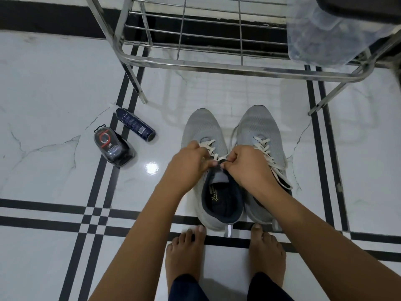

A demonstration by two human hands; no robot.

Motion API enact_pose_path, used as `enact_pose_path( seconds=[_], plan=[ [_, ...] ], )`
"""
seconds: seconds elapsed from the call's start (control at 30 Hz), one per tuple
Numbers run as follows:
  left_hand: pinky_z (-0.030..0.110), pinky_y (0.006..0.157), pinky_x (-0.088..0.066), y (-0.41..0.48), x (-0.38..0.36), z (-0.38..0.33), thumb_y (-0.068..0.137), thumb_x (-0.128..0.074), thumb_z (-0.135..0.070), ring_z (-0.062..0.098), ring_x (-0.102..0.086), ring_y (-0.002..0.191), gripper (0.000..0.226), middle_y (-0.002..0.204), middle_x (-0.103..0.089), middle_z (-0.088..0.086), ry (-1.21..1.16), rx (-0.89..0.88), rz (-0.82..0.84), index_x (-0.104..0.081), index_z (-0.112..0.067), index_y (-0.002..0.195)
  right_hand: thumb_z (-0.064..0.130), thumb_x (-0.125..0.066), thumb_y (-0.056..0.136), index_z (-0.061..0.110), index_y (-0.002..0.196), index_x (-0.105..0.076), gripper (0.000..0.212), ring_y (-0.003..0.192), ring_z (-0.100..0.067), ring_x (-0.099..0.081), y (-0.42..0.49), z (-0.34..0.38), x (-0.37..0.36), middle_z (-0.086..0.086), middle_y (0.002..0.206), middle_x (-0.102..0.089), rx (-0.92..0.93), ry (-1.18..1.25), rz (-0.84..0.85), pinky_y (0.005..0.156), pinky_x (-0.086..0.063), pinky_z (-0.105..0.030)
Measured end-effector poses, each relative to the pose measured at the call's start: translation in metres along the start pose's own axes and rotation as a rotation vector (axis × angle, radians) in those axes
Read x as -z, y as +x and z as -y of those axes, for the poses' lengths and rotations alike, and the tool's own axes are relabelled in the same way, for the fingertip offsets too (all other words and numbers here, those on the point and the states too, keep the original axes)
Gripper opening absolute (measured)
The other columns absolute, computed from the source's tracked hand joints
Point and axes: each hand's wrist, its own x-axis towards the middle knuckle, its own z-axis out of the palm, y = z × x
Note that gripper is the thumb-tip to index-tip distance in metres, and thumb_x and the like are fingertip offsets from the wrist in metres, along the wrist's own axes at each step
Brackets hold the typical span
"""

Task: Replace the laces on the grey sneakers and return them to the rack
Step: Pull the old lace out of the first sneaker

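Two grey mesh sneakers are sitting side by side on the glossy white marble floor (54, 94) in the middle of the frame. Their toes are pointing up-frame toward the stainless-steel tube rack (217, 66) and their heels are lying toward the person's bare feet (184, 253), so both openings are facing the person and the rack is staying close for the return. Work is centring on the frame-left sneaker (204, 124). The left hand (191, 157) and the right hand (247, 164) are meeting over its tongue near the top eyelets, each grip closed in a pinch on the cream flat lace (209, 146), probably to keep the two ends even while the crossings are being worked. The frame-right sneaker (258, 122) is lying untouched with its own loose cream lace (263, 146) threaded but slack, the ends trailing down its side, so it is likely waiting its turn. Whether these laces are the old ones or the replacements, I cannot tell. At left of frame, a dark blue spray can (135, 124) on its side and a clear-packed black shoe-care item (110, 146) are lying well apart from the shoes, out of the hands' way.
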Motion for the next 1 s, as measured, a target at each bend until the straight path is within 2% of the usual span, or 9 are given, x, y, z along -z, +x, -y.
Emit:
enact_pose_path(
  seconds=[0.13, 0.3, 0.4, 0.53, 0.6, 0.77, 0.83, 0.93, 1.0],
  plan=[
    [0.03, 0.086, -0.037, 0.006, -0.008, -0.007, 0.093, -0.053, -0.027, 0.026, -0.051, 0.105, 0.024, 0.112, -0.061, 0.007, -0.073, 0.022, -0.122, -0.068, -0.008, 0.097, 0.033, -0.068, 0.082, 0.025, 0.061, -0.05, 0.029, 0.091, -0.026, -0.062, -0.003, -0.002, 0.003, 0.001, 0.076, -0.064, -0.037, -0.031, -0.007, 0.091, -0.045, -0.042],
    [0.033, 0.064, -0.054, -0.002, 0.01, -0.013, 0.098, -0.035, -0.014, 0.012, -0.047, 0.044, 0.036, 0.05, -0.046, 0.0, -1.849, 0.435, -0.328, -0.043, -0.015, 0.064, 0.03, -0.07, 0.08, 0.017, 0.064, -0.057, 0.025, 0.084, -0.026, -0.063, 0.001, -0.009, 0.005, -0.008, 0.079, -0.068, -0.106, 0.113, -0.018, 0.081, -0.051, -0.04],
    [0.022, 0.047, -0.037, -0.002, 0.024, -0.016, 0.093, -0.053, -0.024, 0.006, -0.034, 0.043, 0.025, 0.053, -0.038, -0.008, -1.218, 0.358, -0.363, -0.04, -0.017, 0.073, 0.03, -0.07, 0.08, 0.013, 0.07, -0.061, 0.021, 0.083, -0.026, -0.063, 0.001, -0.008, 0.005, -0.007, 0.078, -0.067, -0.088, 0.112, -0.018, 0.08, -0.052, -0.04],
    [0.031, 0.078, -0.046, 0.0, -0.01, -0.017, 0.084, -0.066, -0.03, 0.024, -0.056, 0.094, 0.033, 0.108, -0.052, 0.005, 0.013, 0.056, 0.089, -0.054, -0.012, 0.109, 0.028, -0.068, 0.08, 0.017, 0.066, -0.057, 0.021, 0.083, -0.027, -0.063, 0.001, -0.005, 0.003, -0.007, 0.077, -0.067, -0.052, 0.075, -0.034, 0.079, -0.051, -0.04],
    [0.034, 0.079, -0.045, 0.002, -0.016, -0.018, 0.089, -0.058, -0.023, 0.028, -0.056, 0.098, 0.019, 0.109, -0.054, 0.008, 0.031, 0.014, -0.027, -0.061, -0.009, 0.101, 0.028, -0.069, 0.08, 0.02, 0.061, -0.053, 0.026, 0.081, -0.027, -0.063, 0.002, -0.007, 0.003, -0.006, 0.074, -0.065, -0.062, 0.09, -0.034, 0.078, -0.052, -0.04],
    [0.028, 0.055, -0.043, -0.006, 0.012, -0.003, 0.092, -0.056, -0.018, 0.014, -0.052, 0.059, 0.017, 0.084, -0.067, 0.002, -1.08, 0.437, -0.583, -0.052, -0.018, 0.076, 0.024, -0.069, 0.082, 0.004, 0.073, -0.063, 0.023, 0.073, -0.028, -0.063, 0.003, -0.011, 0.005, -0.014, 0.071, -0.065, -0.088, 0.162, -0.019, 0.069, -0.052, -0.033],
    [0.029, 0.068, -0.043, -0.004, 0.017, 0.002, 0.092, -0.056, -0.02, 0.017, -0.06, 0.078, 0.002, 0.1, -0.065, 0.001, -0.945, 0.459, -0.546, -0.055, -0.02, 0.09, 0.021, -0.066, 0.084, -0.003, 0.08, -0.063, 0.025, 0.074, -0.027, -0.061, 0.002, -0.01, 0.007, -0.016, 0.076, -0.065, -0.061, 0.147, 0.003, 0.064, -0.047, -0.03],
    [0.041, 0.101, -0.03, -0.007, 0.001, -0.004, 0.086, -0.064, -0.031, 0.028, -0.032, 0.133, 0.059, 0.149, -0.03, 0.007, -0.354, 0.472, -0.329, -0.037, -0.02, 0.138, 0.025, -0.066, 0.084, 0.006, 0.085, -0.056, 0.022, 0.074, -0.019, -0.052, 0.002, -0.006, 0.007, -0.003, 0.071, -0.054, -0.011, 0.09, 0.031, 0.057, -0.038, -0.029],
    [0.044, 0.107, -0.021, -0.015, -0.015, -0.013, 0.085, -0.062, -0.039, 0.028, -0.022, 0.138, 0.065, 0.153, -0.024, 0.007, -0.082, 0.301, -0.413, -0.037, -0.017, 0.14, 0.03, -0.066, 0.085, 0.008, 0.092, -0.057, 0.025, 0.079, -0.02, -0.054, 0.005, -0.006, 0.004, -0.004, 0.082, -0.058, 0.016, 0.052, 0.03, 0.065, -0.041, -0.03]
  ],
)
